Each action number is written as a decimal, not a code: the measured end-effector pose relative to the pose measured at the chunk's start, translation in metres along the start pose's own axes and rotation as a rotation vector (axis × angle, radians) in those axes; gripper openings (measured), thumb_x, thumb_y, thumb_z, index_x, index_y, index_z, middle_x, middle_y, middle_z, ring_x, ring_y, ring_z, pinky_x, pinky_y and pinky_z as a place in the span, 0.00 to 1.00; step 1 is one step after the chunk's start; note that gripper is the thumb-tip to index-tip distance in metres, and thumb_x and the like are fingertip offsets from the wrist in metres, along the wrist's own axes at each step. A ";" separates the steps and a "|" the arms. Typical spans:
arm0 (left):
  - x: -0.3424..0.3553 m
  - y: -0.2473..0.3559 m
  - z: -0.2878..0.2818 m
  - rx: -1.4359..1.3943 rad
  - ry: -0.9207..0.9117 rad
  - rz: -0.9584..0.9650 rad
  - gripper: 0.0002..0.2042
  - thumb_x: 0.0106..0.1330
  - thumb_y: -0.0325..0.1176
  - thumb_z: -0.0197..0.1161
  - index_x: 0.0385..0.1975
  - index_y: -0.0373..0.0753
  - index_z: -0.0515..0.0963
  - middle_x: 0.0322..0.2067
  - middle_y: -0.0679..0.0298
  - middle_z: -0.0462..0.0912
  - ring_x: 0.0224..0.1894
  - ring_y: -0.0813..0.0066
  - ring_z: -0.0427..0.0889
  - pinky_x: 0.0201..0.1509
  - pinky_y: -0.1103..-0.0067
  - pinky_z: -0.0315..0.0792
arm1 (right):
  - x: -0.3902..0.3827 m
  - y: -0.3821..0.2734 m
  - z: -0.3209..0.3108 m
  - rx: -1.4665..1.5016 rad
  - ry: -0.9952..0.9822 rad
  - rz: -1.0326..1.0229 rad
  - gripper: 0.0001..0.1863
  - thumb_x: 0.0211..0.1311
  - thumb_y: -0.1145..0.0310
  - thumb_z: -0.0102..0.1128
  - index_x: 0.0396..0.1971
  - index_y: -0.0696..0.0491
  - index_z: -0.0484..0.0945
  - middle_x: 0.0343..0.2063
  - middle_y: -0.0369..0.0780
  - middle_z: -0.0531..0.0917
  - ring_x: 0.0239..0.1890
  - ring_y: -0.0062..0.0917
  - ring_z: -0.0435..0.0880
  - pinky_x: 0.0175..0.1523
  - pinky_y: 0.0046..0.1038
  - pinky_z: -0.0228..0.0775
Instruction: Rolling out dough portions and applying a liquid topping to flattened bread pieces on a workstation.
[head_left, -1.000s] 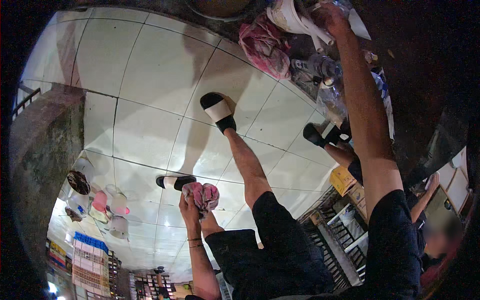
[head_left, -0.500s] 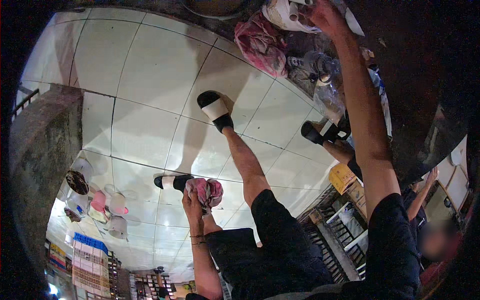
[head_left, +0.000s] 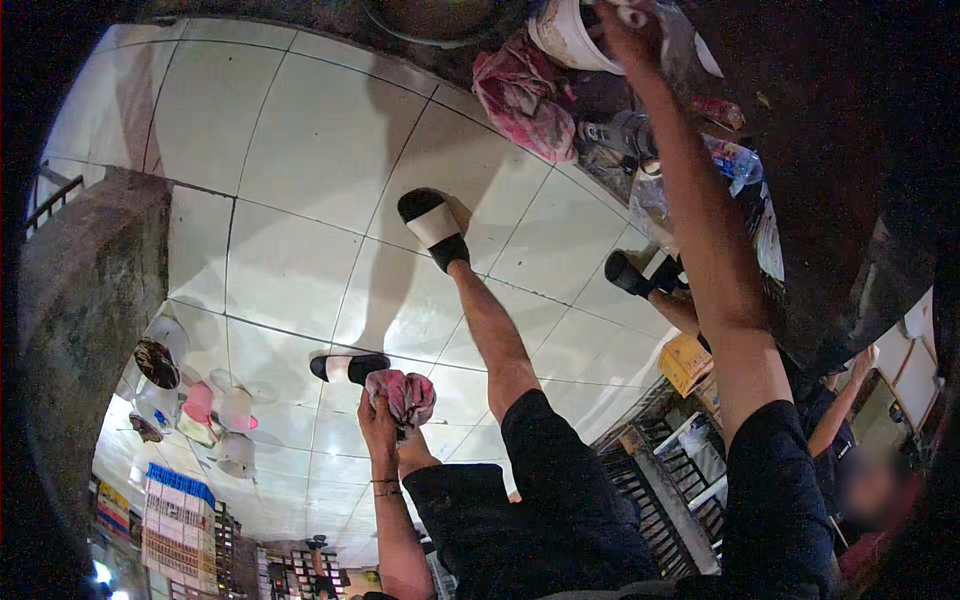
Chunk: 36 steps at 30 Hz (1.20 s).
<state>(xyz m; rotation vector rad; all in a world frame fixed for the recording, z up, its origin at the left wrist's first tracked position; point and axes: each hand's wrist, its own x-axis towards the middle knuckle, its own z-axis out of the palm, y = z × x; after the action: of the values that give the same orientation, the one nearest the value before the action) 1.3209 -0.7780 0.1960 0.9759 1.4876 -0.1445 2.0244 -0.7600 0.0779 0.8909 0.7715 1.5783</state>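
White bucket (head_left: 562, 38) at the right hand (head_left: 637, 42), crumpled pink cloth (head_left: 408, 393) in the left hand (head_left: 377, 428)

The bucket stands at the far side, right of the middle, cut off by the upper edge, so its long axis cannot be read. The right hand, by far the nearer one, is at its mouth on the right side, arm stretched far out; a white tube (head_left: 631, 15) shows at the fingers, but whether they grip it I cannot tell.

The left hand is well apart from the bucket, near and to the left, its fingers closed round the pink cloth, a roundish wad with no clear long axis.

Just left of and nearer than the bucket lies a larger pink-and-white cloth (head_left: 522, 98). Right of that are a dark bottle (head_left: 618, 133) and, beyond the right forearm, a clear plastic bottle (head_left: 736, 160). Pale floor tiles (head_left: 290, 255) spread between; farther left stand several light pails (head_left: 237, 408).
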 end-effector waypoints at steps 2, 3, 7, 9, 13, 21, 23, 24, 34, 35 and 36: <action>0.004 0.003 -0.001 -0.006 -0.041 -0.017 0.22 0.79 0.43 0.52 0.62 0.31 0.73 0.51 0.58 0.82 0.49 0.70 0.79 0.54 0.74 0.75 | -0.014 -0.006 0.040 -0.235 0.165 -0.199 0.31 0.73 0.60 0.61 0.72 0.50 0.66 0.25 0.35 0.66 0.30 0.26 0.69 0.50 0.33 0.72; 0.005 0.008 0.011 -0.021 -0.061 -0.013 0.22 0.79 0.43 0.52 0.62 0.31 0.73 0.51 0.58 0.82 0.49 0.70 0.79 0.54 0.74 0.75 | -0.020 -0.012 0.073 -0.368 0.256 -0.311 0.32 0.72 0.59 0.62 0.72 0.49 0.66 0.28 0.36 0.65 0.33 0.27 0.69 0.52 0.34 0.72; 0.006 0.016 0.013 -0.073 0.031 -0.012 0.16 0.75 0.32 0.51 0.54 0.30 0.77 0.46 0.57 0.84 0.46 0.70 0.80 0.53 0.74 0.74 | -0.037 0.007 0.085 -0.818 0.567 -0.694 0.34 0.70 0.55 0.64 0.73 0.47 0.65 0.41 0.38 0.64 0.44 0.31 0.67 0.56 0.38 0.70; 0.007 0.010 0.015 -0.063 0.036 -0.007 0.16 0.74 0.32 0.51 0.53 0.30 0.77 0.45 0.57 0.84 0.46 0.70 0.80 0.53 0.73 0.74 | -0.035 0.019 0.087 -1.048 0.724 -0.884 0.35 0.70 0.54 0.65 0.73 0.47 0.65 0.47 0.39 0.63 0.50 0.33 0.66 0.59 0.40 0.68; 0.003 -0.003 0.024 -0.053 0.026 0.027 0.16 0.73 0.32 0.50 0.53 0.30 0.76 0.46 0.56 0.84 0.47 0.67 0.79 0.54 0.73 0.73 | -0.020 0.033 0.092 -1.519 1.035 -1.274 0.37 0.68 0.51 0.66 0.73 0.45 0.64 0.60 0.42 0.62 0.61 0.37 0.64 0.64 0.45 0.66; -0.005 -0.006 0.020 -0.037 0.058 -0.037 0.16 0.72 0.32 0.51 0.55 0.30 0.76 0.48 0.52 0.83 0.49 0.63 0.80 0.56 0.72 0.72 | -0.002 0.015 0.088 -1.960 1.306 -1.578 0.33 0.67 0.54 0.68 0.69 0.45 0.70 0.68 0.44 0.66 0.69 0.38 0.66 0.66 0.45 0.67; -0.013 -0.014 0.002 0.034 0.150 -0.077 0.17 0.72 0.33 0.52 0.56 0.31 0.76 0.48 0.51 0.83 0.49 0.62 0.80 0.56 0.70 0.73 | -0.001 -0.009 0.061 -1.898 1.286 -1.506 0.28 0.67 0.59 0.68 0.66 0.46 0.74 0.66 0.44 0.70 0.67 0.36 0.69 0.64 0.42 0.69; -0.017 -0.015 -0.006 0.058 0.169 -0.087 0.17 0.72 0.33 0.52 0.56 0.31 0.76 0.48 0.51 0.83 0.49 0.62 0.80 0.56 0.70 0.73 | -0.006 -0.025 0.046 -1.864 1.281 -1.473 0.26 0.68 0.61 0.68 0.64 0.47 0.76 0.64 0.44 0.72 0.66 0.35 0.70 0.63 0.41 0.70; -0.009 -0.040 0.038 0.072 0.024 0.020 0.18 0.74 0.36 0.53 0.55 0.29 0.75 0.42 0.44 0.83 0.45 0.52 0.82 0.52 0.66 0.74 | -0.043 -0.032 0.164 -3.532 0.278 -0.250 0.47 0.47 0.93 0.67 0.68 0.39 0.73 0.63 0.41 0.78 0.65 0.34 0.76 0.62 0.34 0.78; -0.007 -0.033 0.048 0.033 0.032 0.044 0.17 0.74 0.36 0.52 0.53 0.29 0.74 0.43 0.43 0.81 0.46 0.51 0.81 0.53 0.66 0.73 | -0.047 -0.026 0.168 -3.553 0.278 -0.234 0.47 0.47 0.93 0.67 0.68 0.39 0.73 0.63 0.41 0.78 0.65 0.34 0.76 0.62 0.34 0.78; -0.003 -0.041 0.046 0.032 0.036 0.049 0.17 0.74 0.36 0.52 0.53 0.29 0.74 0.43 0.43 0.81 0.46 0.51 0.81 0.53 0.66 0.73 | -0.050 -0.023 0.157 -3.687 0.675 -0.405 0.44 0.49 0.91 0.68 0.67 0.40 0.73 0.62 0.40 0.78 0.62 0.33 0.78 0.60 0.34 0.78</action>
<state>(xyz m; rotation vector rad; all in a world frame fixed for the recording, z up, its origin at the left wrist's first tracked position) 1.3298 -0.8336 0.1707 1.0449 1.4966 -0.1159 2.1762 -0.8019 0.1305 2.7966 2.1182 -0.3764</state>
